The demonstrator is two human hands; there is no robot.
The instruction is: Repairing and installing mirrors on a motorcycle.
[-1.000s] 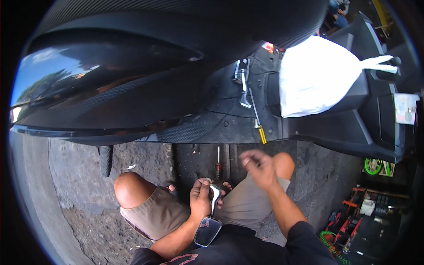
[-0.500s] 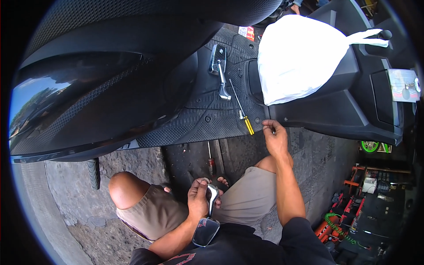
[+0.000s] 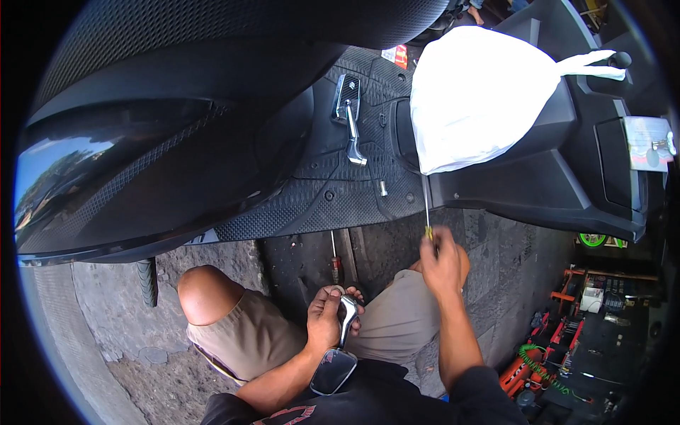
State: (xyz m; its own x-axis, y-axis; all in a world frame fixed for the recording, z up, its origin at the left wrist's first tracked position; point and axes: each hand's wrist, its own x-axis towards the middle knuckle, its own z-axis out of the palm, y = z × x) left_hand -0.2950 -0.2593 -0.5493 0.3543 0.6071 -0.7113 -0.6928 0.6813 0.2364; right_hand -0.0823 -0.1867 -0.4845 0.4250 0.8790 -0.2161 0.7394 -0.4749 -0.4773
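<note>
"Yellow-handled screwdriver (image 3: 427,216) is off the footboard (image 3: 280,214) and up in the right hand (image 3: 443,268) now?"

"Yes. Nearest, the left hand (image 3: 326,317) closes on one mirror (image 3: 333,371) by its chrome stem, glass over the dark shirt (image 3: 407,397); beyond, right-hand fingers curl snugly around the screwdriver's handle."

"How far has it got?"

"Tool fetched, mirror held. Blade and stem stand well apart, so using the tool seems left. Farther out, a second mirror (image 3: 348,106) lies unattached on the footboard, near a metal cylinder (image 3: 383,188)."

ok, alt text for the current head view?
Left hand holding a chrome-stemmed mirror, right hand holding a yellow-handled screwdriver. Ahead, a second mirror and small silver piece lie on a black scooter footboard, near a white bag.
</note>
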